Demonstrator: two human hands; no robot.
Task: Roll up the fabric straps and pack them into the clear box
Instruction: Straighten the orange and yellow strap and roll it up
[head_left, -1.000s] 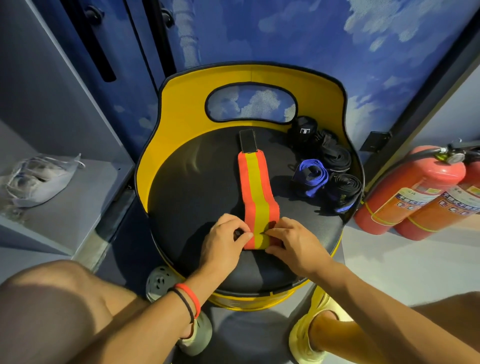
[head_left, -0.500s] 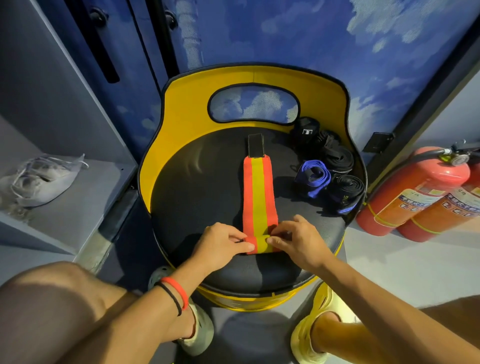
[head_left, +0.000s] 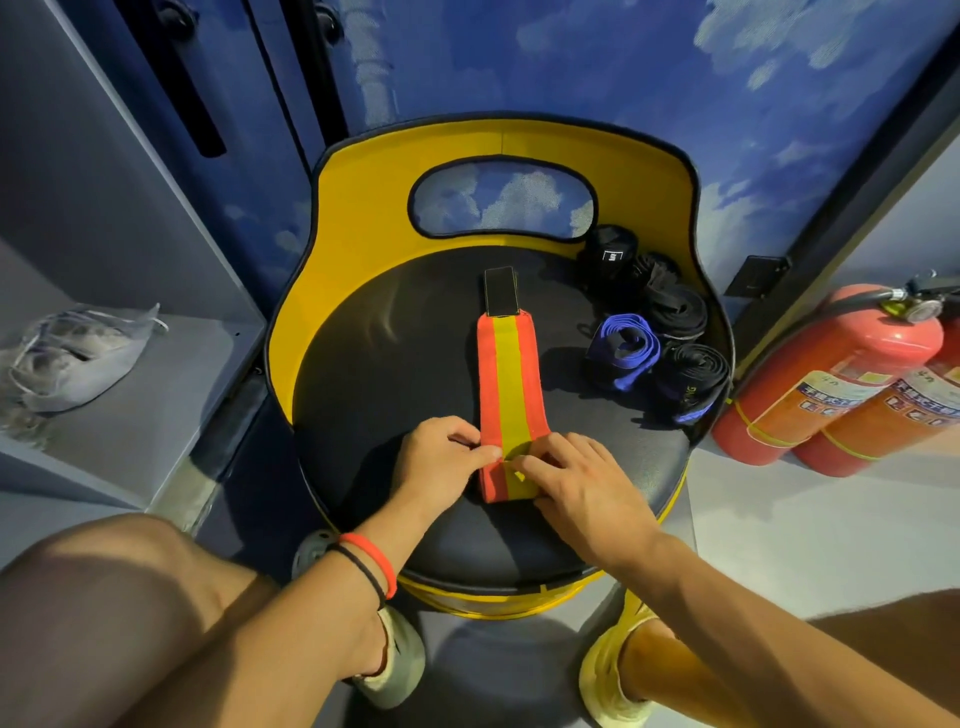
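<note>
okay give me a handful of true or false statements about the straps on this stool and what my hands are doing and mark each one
1. Both hands, left hand and right hand, are on the near end of the orange and yellow strap. True.
2. The strap's black tab points toward the person. False: it lies at the far end, toward the stool's backrest.
3. A blue-edged strap sits rolled on the seat's right side. True.
4. The clear box stands on the stool. False: no clear box is in view.

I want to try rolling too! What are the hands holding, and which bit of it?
Both hands, left hand and right hand, pinch the orange and yellow strap at its near, folded end on the seat.
</note>
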